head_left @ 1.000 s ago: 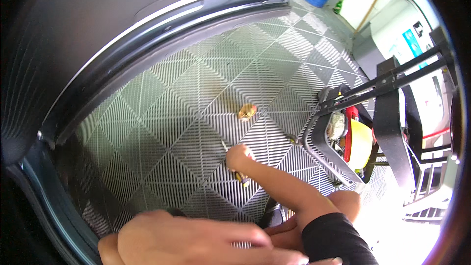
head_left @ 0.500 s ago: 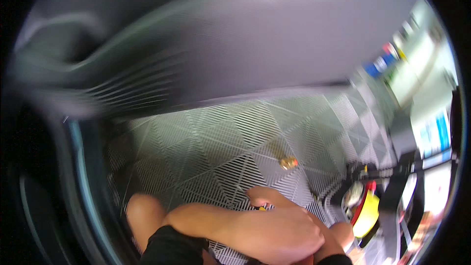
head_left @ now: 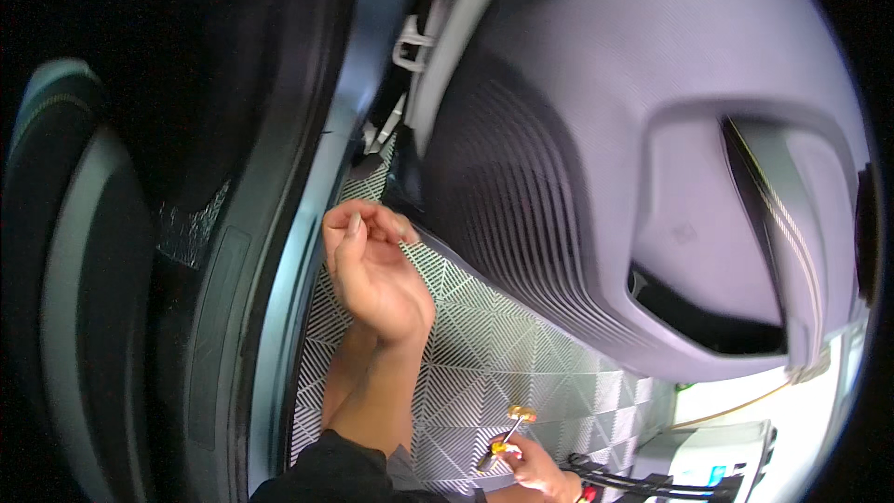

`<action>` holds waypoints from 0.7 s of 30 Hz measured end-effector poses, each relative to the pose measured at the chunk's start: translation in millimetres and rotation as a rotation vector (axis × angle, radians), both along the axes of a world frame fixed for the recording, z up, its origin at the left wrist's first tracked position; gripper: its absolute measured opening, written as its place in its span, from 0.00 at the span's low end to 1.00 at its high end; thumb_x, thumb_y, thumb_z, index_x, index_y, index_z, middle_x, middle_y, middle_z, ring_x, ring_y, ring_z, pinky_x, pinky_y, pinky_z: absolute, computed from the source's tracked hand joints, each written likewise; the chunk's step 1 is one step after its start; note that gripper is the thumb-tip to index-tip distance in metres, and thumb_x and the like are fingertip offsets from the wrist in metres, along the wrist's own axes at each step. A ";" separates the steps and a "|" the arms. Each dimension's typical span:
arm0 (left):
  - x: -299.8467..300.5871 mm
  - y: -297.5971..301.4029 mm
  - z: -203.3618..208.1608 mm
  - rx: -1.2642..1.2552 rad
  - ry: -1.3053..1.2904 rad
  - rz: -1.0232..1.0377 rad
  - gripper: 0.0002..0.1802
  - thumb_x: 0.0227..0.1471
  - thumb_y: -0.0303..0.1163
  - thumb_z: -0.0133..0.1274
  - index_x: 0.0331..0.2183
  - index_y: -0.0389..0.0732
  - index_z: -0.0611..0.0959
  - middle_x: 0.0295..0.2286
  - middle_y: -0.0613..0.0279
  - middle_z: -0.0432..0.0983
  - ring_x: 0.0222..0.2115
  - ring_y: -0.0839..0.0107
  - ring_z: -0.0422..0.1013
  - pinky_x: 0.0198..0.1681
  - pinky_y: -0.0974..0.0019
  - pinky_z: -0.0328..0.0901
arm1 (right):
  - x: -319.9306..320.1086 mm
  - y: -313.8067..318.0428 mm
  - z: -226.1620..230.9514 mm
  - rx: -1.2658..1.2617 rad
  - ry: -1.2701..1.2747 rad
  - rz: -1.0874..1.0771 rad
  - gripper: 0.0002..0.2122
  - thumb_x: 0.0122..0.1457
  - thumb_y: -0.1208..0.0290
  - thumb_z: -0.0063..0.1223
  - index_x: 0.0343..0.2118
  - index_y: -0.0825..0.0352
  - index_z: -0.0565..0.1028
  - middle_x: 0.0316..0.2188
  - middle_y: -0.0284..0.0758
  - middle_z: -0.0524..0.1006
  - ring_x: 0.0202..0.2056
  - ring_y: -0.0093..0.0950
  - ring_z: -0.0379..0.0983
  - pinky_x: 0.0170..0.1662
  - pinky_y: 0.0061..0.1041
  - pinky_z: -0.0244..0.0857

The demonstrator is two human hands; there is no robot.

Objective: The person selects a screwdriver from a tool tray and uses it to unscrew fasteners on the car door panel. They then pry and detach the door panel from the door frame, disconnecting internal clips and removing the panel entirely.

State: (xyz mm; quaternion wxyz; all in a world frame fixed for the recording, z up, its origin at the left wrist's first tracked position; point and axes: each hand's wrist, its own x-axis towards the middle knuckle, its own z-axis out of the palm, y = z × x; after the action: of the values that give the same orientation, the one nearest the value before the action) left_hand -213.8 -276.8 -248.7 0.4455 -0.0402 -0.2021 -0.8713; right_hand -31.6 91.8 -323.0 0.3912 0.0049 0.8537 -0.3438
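Note:
My left hand (head_left: pixel 377 270) is raised between the car's door sill and the open door, palm toward me. Its fingers curl loosely, the thumb stands apart, and nothing shows in the palm. Lower right, my right hand (head_left: pixel 533 466) is closed round the yellow and dark handle of a screwdriver-like tool (head_left: pixel 499 448) with a thin metal shaft. A brass-coloured piece (head_left: pixel 522 414) shows at the shaft's far end; whether it is joined to the shaft I cannot tell. The grey door panel (head_left: pixel 559 177), with ribbed lower part and pull handle (head_left: pixel 778 214), stands beside my left hand.
The blue-grey sill (head_left: pixel 279 345) runs along my left, with a dark seat edge (head_left: pixel 70 251) beyond it. Door hinge parts (head_left: pixel 410 42) are ahead. Patterned floor tiles (head_left: pixel 466 354) lie below. A pale box-shaped unit (head_left: pixel 703 452) and black straps (head_left: pixel 643 482) are lower right.
My view has turned left toward the door hinge. The left hand has lifted away from the right and reached forward into the gap. My right hand now shows lower right with the tool.

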 end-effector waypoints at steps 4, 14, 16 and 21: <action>-68.2 -11.1 -30.8 0.028 -0.429 0.156 0.13 0.64 0.34 0.52 0.47 0.38 0.80 0.41 0.58 0.79 0.40 0.73 0.74 0.46 0.70 0.67 | 15.4 -31.1 29.1 -0.060 0.138 0.029 0.13 0.69 0.66 0.52 0.51 0.68 0.75 0.40 0.34 0.82 0.41 0.25 0.77 0.47 0.25 0.70; -134.2 -5.8 -92.0 -0.384 -0.316 0.118 0.29 0.53 0.28 0.63 0.56 0.41 0.74 0.47 0.57 0.68 0.45 0.67 0.68 0.42 0.68 0.67 | 16.0 -176.7 120.0 0.362 0.035 -0.636 0.12 0.58 0.65 0.62 0.39 0.67 0.79 0.29 0.37 0.79 0.30 0.29 0.75 0.33 0.31 0.69; -122.5 8.7 -96.0 -0.472 -0.366 0.208 0.32 0.59 0.34 0.59 0.61 0.39 0.68 0.54 0.47 0.64 0.54 0.53 0.63 0.52 0.59 0.65 | 19.7 -169.2 108.3 0.206 0.005 -0.607 0.12 0.59 0.65 0.62 0.41 0.67 0.78 0.31 0.37 0.78 0.31 0.28 0.74 0.34 0.30 0.69; -95.1 65.7 -105.3 -0.380 -0.709 0.243 0.33 0.63 0.39 0.54 0.62 0.34 0.63 0.52 0.43 0.63 0.55 0.49 0.62 0.58 0.52 0.60 | 19.0 -158.7 85.7 -0.069 -0.115 -0.609 0.14 0.60 0.67 0.61 0.46 0.65 0.74 0.34 0.35 0.76 0.34 0.26 0.72 0.37 0.27 0.68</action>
State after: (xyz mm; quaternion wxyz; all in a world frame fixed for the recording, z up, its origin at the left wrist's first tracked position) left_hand -308.9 -211.1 -354.0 0.4328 0.2048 -0.5030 -0.7195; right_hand -12.5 -67.0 -237.3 0.3180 0.2667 0.7772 -0.4730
